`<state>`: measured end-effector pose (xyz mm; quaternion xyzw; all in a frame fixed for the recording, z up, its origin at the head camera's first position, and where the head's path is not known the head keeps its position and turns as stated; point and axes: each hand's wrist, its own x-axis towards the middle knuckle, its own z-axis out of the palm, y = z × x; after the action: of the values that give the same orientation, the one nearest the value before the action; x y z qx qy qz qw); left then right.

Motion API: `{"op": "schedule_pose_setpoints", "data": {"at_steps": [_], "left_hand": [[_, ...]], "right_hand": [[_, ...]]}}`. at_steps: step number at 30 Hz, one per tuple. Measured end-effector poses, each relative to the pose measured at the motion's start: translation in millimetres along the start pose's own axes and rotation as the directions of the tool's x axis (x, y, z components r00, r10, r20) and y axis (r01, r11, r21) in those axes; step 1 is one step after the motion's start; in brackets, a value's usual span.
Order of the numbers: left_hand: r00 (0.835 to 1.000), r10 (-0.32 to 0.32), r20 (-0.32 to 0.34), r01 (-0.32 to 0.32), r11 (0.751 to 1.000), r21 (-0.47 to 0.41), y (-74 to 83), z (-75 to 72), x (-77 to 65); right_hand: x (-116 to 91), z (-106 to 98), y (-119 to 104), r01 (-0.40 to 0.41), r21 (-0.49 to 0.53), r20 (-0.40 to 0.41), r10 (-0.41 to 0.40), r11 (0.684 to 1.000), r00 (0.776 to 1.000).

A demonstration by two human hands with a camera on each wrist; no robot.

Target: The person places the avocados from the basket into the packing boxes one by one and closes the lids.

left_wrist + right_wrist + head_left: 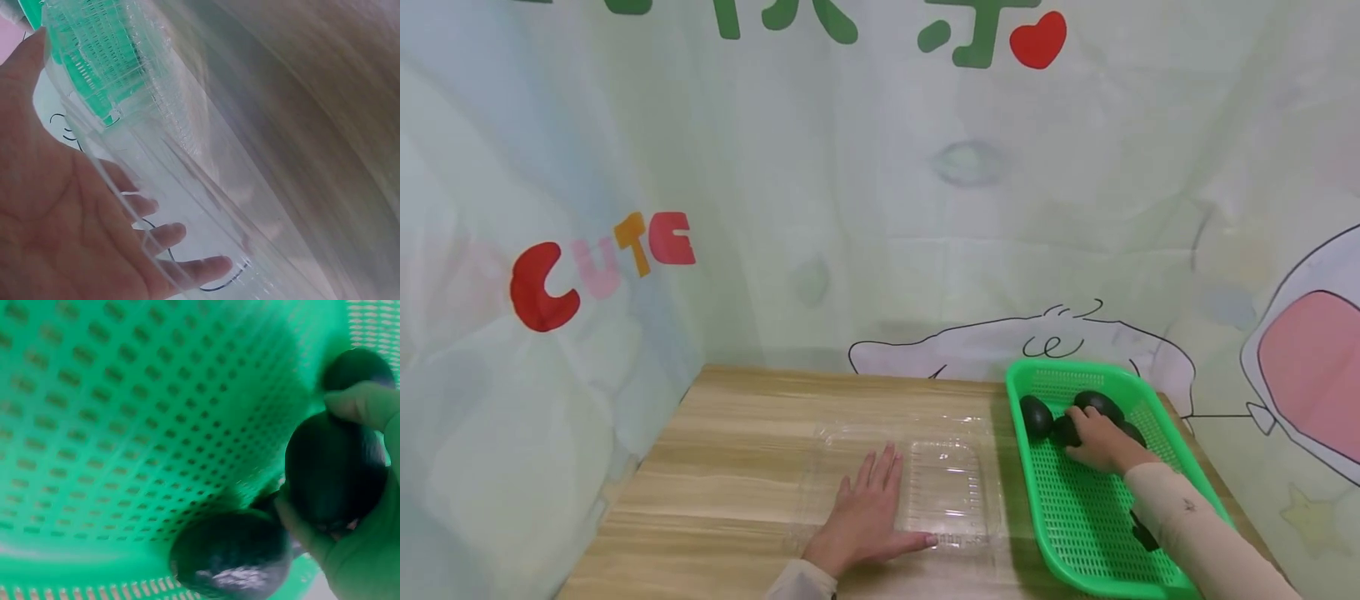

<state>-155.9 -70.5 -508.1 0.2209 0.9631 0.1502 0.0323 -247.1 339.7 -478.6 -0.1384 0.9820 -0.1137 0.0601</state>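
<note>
My right hand (1101,442) reaches into a green plastic basket (1081,512) and grips a dark avocado (331,472) between thumb and fingers. Other dark avocados lie around it: one avocado (1036,417) by the left wall, another avocado (1099,403) at the back, and one partly hidden behind the hand. My left hand (865,517) rests with straight, spread fingers on a clear plastic clamshell container (946,487) on the table. Through the clear plastic, its fingers (203,270) show in the left wrist view.
The wooden table (700,483) carries the container at its middle and the basket on its right side. A printed curtain (880,208) hangs behind and to the left. A small black object (1144,532) shows under the right wrist.
</note>
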Motion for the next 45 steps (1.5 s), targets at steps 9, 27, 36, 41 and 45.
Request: {"op": "schedule_pose_setpoints", "data": {"at_steps": [9,27,36,41,45], "left_hand": [[1.0,0.024,-0.012,-0.024,1.0,-0.011,-1.6,0.9,2.4],[1.0,0.016,-0.009,-0.016,1.0,-0.024,-0.1,-0.3,0.7],[1.0,0.017,-0.011,-0.017,1.0,-0.019,-0.2,0.3,2.0],[1.0,0.018,-0.015,-0.018,1.0,-0.015,-0.2,0.8,2.2],[1.0,0.016,-0.014,-0.017,1.0,-0.014,-0.1,0.9,2.2]], "right_hand": [[-16.8,-13.3,-17.2,-0.089,0.057,-0.09,0.094,0.994,0.992],[-45.9,-47.4,-66.8,-0.124,0.164,-0.167,0.151,0.979,0.974],[-65.1,-55.3,-112.0,-0.109,0.169,-0.246,0.149,0.98,0.958],[-69.8,-48.7,-143.6,-0.118,0.18,-0.253,0.162,0.977,0.954],[-70.2,-41.3,-171.3,-0.12,0.204,-0.272,0.174,0.972,0.947]]}}
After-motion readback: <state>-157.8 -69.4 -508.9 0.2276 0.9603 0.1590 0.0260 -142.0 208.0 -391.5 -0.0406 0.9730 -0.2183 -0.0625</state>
